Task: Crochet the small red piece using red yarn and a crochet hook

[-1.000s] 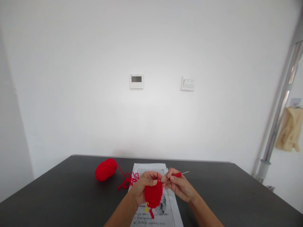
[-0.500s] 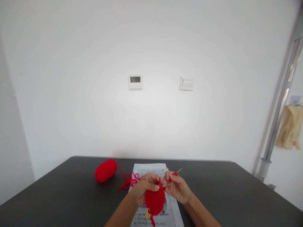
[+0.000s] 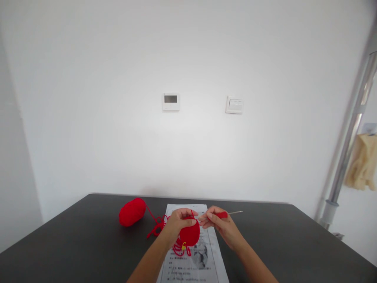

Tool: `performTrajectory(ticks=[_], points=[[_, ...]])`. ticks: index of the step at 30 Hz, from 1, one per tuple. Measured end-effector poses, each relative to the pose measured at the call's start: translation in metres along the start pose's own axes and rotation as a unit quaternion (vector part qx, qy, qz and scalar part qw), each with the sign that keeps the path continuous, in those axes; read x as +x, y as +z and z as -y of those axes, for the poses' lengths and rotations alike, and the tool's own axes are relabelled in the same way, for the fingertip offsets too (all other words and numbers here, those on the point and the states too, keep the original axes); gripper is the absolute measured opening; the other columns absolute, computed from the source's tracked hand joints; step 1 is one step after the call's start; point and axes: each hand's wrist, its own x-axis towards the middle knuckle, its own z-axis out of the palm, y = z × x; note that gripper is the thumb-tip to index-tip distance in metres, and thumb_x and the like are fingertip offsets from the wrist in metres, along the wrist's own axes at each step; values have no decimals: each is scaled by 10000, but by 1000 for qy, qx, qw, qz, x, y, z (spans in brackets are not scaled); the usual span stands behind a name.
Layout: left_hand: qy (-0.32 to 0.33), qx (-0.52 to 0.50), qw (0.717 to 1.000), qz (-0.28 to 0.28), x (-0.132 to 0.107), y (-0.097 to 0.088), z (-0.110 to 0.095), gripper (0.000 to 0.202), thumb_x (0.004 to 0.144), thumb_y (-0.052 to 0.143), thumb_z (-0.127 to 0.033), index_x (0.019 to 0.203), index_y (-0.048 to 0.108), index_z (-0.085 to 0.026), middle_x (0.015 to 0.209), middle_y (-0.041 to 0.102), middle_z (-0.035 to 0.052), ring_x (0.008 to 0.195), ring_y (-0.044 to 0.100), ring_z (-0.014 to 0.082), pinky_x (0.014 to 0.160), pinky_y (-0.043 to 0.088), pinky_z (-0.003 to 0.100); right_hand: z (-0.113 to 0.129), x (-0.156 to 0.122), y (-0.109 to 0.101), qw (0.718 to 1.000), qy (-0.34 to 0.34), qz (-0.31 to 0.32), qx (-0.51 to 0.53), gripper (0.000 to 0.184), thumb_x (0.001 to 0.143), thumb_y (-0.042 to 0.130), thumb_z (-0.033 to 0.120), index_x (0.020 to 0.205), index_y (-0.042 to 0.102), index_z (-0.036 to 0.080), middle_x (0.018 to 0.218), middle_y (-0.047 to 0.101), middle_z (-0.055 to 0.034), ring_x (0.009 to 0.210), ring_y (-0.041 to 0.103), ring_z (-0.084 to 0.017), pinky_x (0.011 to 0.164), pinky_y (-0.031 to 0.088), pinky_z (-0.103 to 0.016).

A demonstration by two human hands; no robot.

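My left hand (image 3: 178,225) pinches the upper edge of a red crochet piece (image 3: 190,234), rounded in outline, with a strand of yarn rising by the fingers. A yellow stitch marker (image 3: 184,246) hangs at its lower edge, among loose red yarn. In my right hand (image 3: 219,224) is a crochet hook (image 3: 221,215) with a red grip; its metal shaft sticks out on both sides of the fingers. The hook's left tip is at the piece's upper right edge; whether it sits in a stitch I cannot tell.
A red yarn ball (image 3: 132,212) lies on the dark table (image 3: 97,236) at left, its strand running in loose loops toward my hands. Printed sheets (image 3: 191,271) lie under the work. Behind the table stands a white wall (image 3: 118,137); a metal pole (image 3: 350,137) rises at right.
The crochet piece has lifted and tilted away, showing a shorter face. My right hand has shifted slightly up and right, and the hook now lies closer to level.
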Motion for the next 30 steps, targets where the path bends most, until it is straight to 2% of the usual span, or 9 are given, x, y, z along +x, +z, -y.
performTrajectory(ticks=[3,6,9,11,14,19,24,27,30], points=[[36,92,995,-16,3,-4,0,214,526,711,-171,734,675,-137,615,636,5,571,548,130,582,385,246,1,0,1,992,-23,3,-121,296,773,626,428,736,629,135,702,671,-61,670,632,-180,675,491,-329],[83,186,978,-52,6,-8,2,160,557,643,-138,713,674,-150,608,622,2,596,544,148,597,390,256,1,0,2,960,-81,10,-268,250,794,606,379,754,675,142,723,664,-54,705,611,-185,678,465,-308],[113,217,967,-75,8,-8,3,150,566,617,-121,701,671,-156,604,615,0,609,540,152,602,389,254,1,0,3,945,-105,11,-308,209,805,596,338,784,692,153,768,672,-56,741,602,-186,700,449,-302],[106,178,976,-61,8,-7,3,147,555,646,-133,700,660,-150,589,606,-7,585,533,142,584,381,248,1,1,1,960,-89,-11,-265,221,790,611,358,772,686,151,767,674,-58,737,602,-184,688,452,-297],[65,85,994,-36,6,-3,2,191,531,705,-175,710,649,-139,577,599,-15,537,518,120,550,362,235,2,2,-1,988,-42,-39,-145,244,772,630,388,778,663,146,763,677,-61,732,614,-184,650,458,-281],[9,-74,997,-5,-1,9,1,251,501,759,-183,713,637,-128,581,618,2,500,531,109,517,365,221,0,1,-6,999,10,-5,30,232,810,608,353,775,642,126,713,677,-60,683,626,-151,622,447,-241],[0,-185,982,42,-2,13,5,217,534,765,-162,694,624,-120,569,608,6,472,529,89,494,372,199,-11,3,-3,984,60,17,169,252,800,628,344,731,635,101,661,683,-65,584,625,-117,551,441,-199],[-3,-232,971,64,-1,12,9,203,552,757,-129,710,630,-122,620,626,13,514,560,93,518,400,193,-19,4,2,956,121,-6,267,260,742,692,336,676,636,91,604,680,-43,515,618,-94,528,456,-182],[-6,-265,960,95,0,10,11,214,553,756,-113,729,636,-126,669,641,16,565,595,107,558,430,197,-24,4,6,936,147,-12,319,236,699,736,302,674,644,85,598,687,-35,495,626,-87,511,468,-167]])
